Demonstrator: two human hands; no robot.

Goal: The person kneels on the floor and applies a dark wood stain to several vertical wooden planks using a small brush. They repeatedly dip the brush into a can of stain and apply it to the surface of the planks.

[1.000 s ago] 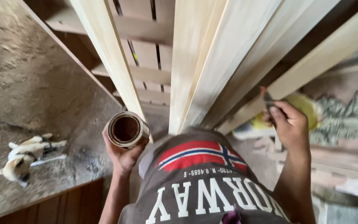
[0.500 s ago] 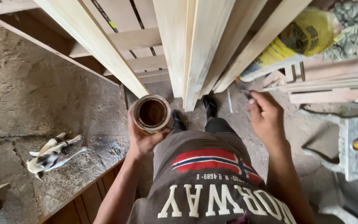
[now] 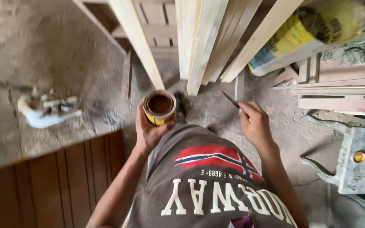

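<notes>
My left hand [image 3: 148,131] grips a small open tin [image 3: 159,108], yellow on the side, with dark brown liquid inside. In my right hand [image 3: 255,123] is a thin dark brush [image 3: 231,100], its tip pointing up and left. Both hands hover in front of my chest, over a grey shirt [image 3: 208,185] with a flag print. Just beyond the tin, several pale wooden planks [image 3: 197,42] lean upright with their lower ends on the dusty floor.
A dusty ledge [image 3: 55,80] at left carries a white crumpled object [image 3: 47,110], with dark brown panelling [image 3: 60,185] below. A yellow sack [image 3: 313,33] lies at upper right above stacked timber [image 3: 339,90]. A grey carved piece [image 3: 360,156] stands at right.
The view has tilted down, so the planks' lower ends and more floor show. The tin has lowered slightly toward my chest, and the brush hand has dropped with it.
</notes>
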